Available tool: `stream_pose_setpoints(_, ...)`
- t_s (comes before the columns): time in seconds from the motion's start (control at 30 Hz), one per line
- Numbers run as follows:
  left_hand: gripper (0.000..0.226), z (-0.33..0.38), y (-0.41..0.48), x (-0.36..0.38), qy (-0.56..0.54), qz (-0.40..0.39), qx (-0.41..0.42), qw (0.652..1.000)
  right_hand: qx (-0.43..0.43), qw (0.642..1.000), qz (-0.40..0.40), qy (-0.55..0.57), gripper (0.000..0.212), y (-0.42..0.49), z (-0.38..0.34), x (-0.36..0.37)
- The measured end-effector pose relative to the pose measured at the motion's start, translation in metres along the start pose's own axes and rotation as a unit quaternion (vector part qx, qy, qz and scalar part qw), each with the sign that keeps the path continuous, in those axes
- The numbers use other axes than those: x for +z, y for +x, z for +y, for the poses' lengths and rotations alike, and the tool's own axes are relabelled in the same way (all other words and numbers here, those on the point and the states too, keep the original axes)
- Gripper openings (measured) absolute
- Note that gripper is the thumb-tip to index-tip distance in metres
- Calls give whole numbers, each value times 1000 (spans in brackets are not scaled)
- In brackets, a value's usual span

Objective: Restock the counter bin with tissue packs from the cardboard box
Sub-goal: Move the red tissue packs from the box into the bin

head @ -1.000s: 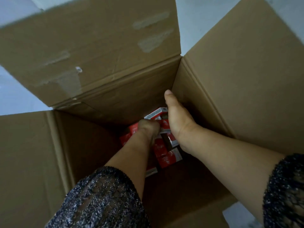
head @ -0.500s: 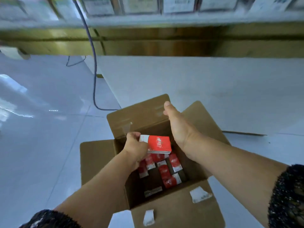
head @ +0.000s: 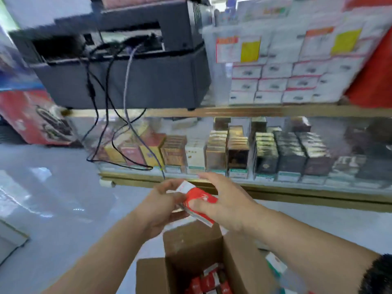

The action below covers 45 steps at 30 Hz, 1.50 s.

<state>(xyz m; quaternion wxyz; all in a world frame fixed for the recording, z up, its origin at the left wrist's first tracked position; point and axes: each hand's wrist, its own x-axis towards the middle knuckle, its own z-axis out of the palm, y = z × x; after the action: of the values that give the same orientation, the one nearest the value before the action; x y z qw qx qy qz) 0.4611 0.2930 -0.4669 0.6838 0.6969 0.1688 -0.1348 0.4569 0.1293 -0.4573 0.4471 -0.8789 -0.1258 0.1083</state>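
**Tissue pack handling and work area**

**Position.** The tissue pack, red with a white end, is held in the air above the open cardboard box. It is in front of the glass counter and touches neither. More red loose packs lie in the bottom of the box.

**Hands.** Both hands are together on the pack. The left hand pinches the near-left end. The right hand grips the right side, thumb across the red face. Layered edges show underneath, so it may be several packs; motion blur prevents a count.

**Handling.** Expect a light, soft load in a slick film wrapper. It should compress without damage, but a loose stack is likely to slide apart. Hold it across the broad faces, thumb opposing fingers, and support the underside if there is more than one pack.

**Surface and room.**
- The counter top carries a black machine, and its cables hang down the glass front. Route the pack clear of them.
- Cartons fill the shelf behind the glass.
- The floor is pale and glossy.
- The counter bin cannot be positively identified in this view.
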Motion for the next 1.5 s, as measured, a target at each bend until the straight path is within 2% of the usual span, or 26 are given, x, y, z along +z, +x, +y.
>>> stream_pose_setpoints(0.07, 31, 41, -20, 1, -2, -21, 33, 999, -39, 999, 0, -10, 70, -7, -32, -22)
stream_pose_setpoints(0.17, 28, 99, -48, 4, -1, -32, 82, 996, -106, 993, 35, -41, 53, -14, -76, -54)
stream_pose_setpoints(0.3, 26, 164, -81, 10, 8, -43, 137, 990, -160, 976, 110, -95, 66, -18, -120, -92)
stream_pose_setpoints(0.43, 28, 213, -104, 24, 2, -67, 175, 982, -198, 951, 192, -141, 60, -23, -149, -126)
stream_pose_setpoints(0.53, 34, 241, -115, 37, -45, -60, 196, 978, -208, 932, 241, -171, 55, -27, -166, -151)
stream_pose_setpoints(0.63, 46, 270, -120, 45, -95, -26, 202, 974, -171, 927, 271, -194, 58, -27, -178, -181)
stream_pose_setpoints(0.77, 39, 306, -120, 50, -110, -20, 212, 971, -100, 912, 307, -253, 54, -15, -182, -233)
stream_pose_setpoints(0.9, 30, 332, -111, 54, -105, -28, 210, 972, 27, 888, 344, -303, 49, 7, -166, -292)
stream_pose_setpoints(1.0, 25, 346, -102, 57, -98, -37, 207, 973, 127, 882, 343, -297, 49, 21, -146, -321)
stream_pose_setpoints(1.1, 23, 359, -92, 61, -93, -47, 210, 972, 192, 874, 337, -291, 47, 35, -125, -333)
stream_pose_setpoints(1.2, 19, 369, -87, 71, -90, -60, 216, 970, 229, 866, 329, -299, 41, 46, -106, -331)
stream_pose_setpoints(1.33, 14, 374, -85, 92, -83, -76, 206, 972, 233, 861, 326, -314, 51, 52, -92, -322)
stream_pose_setpoints(1.5, 28, 373, -80, 117, -91, -87, 183, 975, 244, 850, 351, -308, 51, 56, -96, -319)
